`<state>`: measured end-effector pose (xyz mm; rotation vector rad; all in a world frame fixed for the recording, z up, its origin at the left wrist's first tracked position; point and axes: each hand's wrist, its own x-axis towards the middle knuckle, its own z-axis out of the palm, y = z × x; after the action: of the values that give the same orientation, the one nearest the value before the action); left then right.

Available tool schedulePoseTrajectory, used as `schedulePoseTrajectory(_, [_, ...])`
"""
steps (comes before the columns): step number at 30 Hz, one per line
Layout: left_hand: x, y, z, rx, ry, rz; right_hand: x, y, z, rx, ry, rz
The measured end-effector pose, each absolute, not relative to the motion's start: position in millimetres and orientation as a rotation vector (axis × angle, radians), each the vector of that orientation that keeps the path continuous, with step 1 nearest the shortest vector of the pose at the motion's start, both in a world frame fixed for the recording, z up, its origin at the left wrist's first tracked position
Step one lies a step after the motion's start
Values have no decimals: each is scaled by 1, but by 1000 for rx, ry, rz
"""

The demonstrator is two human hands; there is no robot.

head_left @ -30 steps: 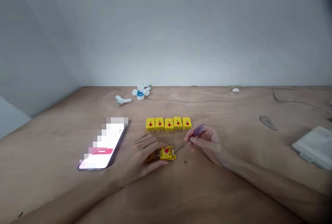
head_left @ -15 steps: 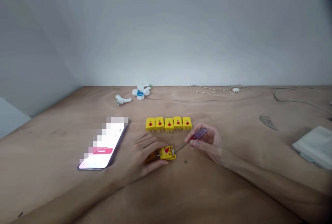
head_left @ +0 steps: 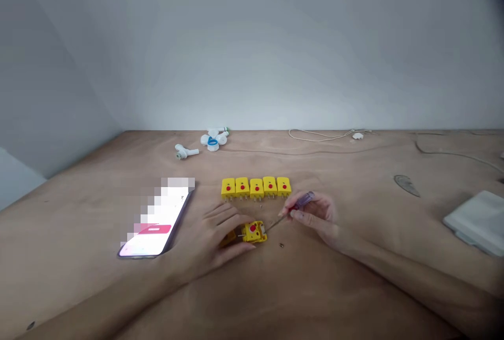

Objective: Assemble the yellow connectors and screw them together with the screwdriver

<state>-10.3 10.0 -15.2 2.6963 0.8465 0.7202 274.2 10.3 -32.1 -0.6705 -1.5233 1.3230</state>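
Note:
My left hand (head_left: 214, 232) is closed around a yellow plug (head_left: 253, 231) with a red round part, its end showing open on the right. Another yellow piece (head_left: 229, 238) shows under the same hand's fingers, partly hidden. Between thumb and fingers, my right hand (head_left: 323, 218) grips a screwdriver (head_left: 304, 201) with a clear purple-red handle. Its shaft slants down left, the tip at the plug's right end. A small metal piece (head_left: 281, 245) lies on the table just right of the plug. Beyond my hands stand several yellow plugs (head_left: 256, 187) in a row, pins toward me.
On the left lies a phone (head_left: 157, 229) with a lit screen. White pipe-like fittings (head_left: 187, 152) and a white cluster with a blue ring (head_left: 213, 142) sit at the back. A thin cord (head_left: 323, 136) runs near the wall. A white case (head_left: 478, 222) is at the right.
My right hand and the screwdriver have shifted very slightly, the handle tilting a little. My left hand and the plug look the same.

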Motion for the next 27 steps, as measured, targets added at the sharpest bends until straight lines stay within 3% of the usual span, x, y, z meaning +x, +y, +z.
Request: schedulePoseTrajectory(27, [-11,9,-15,2700,862,696,269,8,-24,-697,-1588,1158])
